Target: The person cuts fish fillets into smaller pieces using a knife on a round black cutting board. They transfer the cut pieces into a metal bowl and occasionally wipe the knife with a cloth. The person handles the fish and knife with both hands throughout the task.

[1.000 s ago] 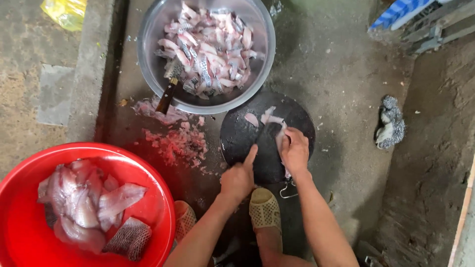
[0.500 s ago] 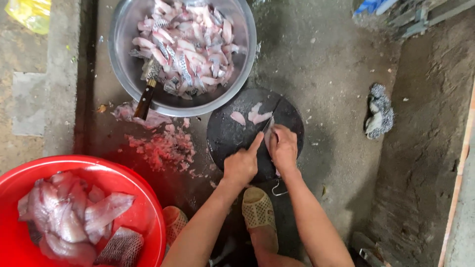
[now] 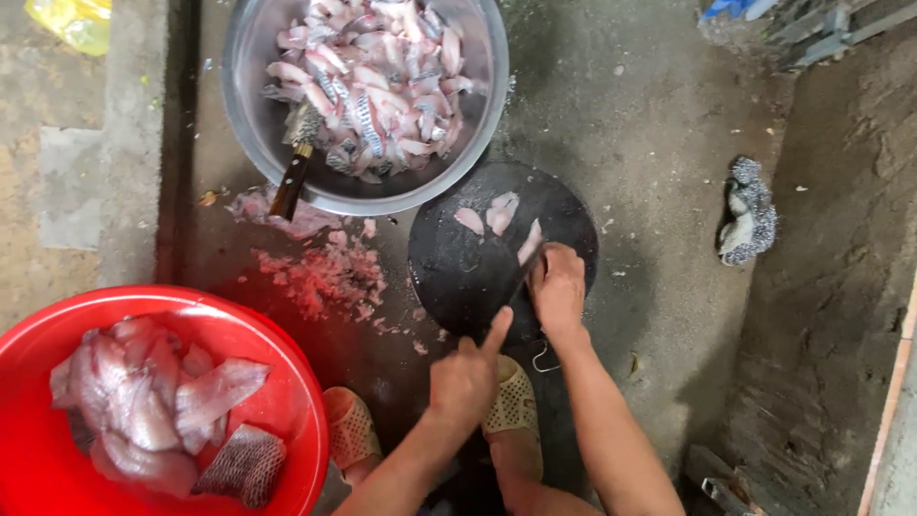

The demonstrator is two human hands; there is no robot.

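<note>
Seen from above: rough grey concrete floor (image 3: 650, 134) with a step down the left side. Near left, big red plastic basin (image 3: 38, 449) holding pale pink fish fillets (image 3: 153, 401), one skin-side up. Far centre, wide metal bowl (image 3: 258, 86) heaped with cut fish pieces (image 3: 368, 81); dark wooden tool handle (image 3: 289, 186) leaning over its near rim. Between the two vessels, pink scraps (image 3: 325, 272) strewn on the wet floor. Right of centre, round dark chopping board (image 3: 458, 268), just near of the metal bowl, carrying a few pale fish slices (image 3: 497, 212) on its far part. Right hand (image 3: 559, 287) closed round a dark knife (image 3: 523, 272) over the board, blade beside the nearest slice. Left hand (image 3: 468, 377) at the board's near edge, loosely curled, one finger stretched onto the board, holding nothing. Beneath the forearms, two tan perforated sandals (image 3: 511, 406). Far right, grey scouring wad (image 3: 747, 212) lying well apart.
</note>
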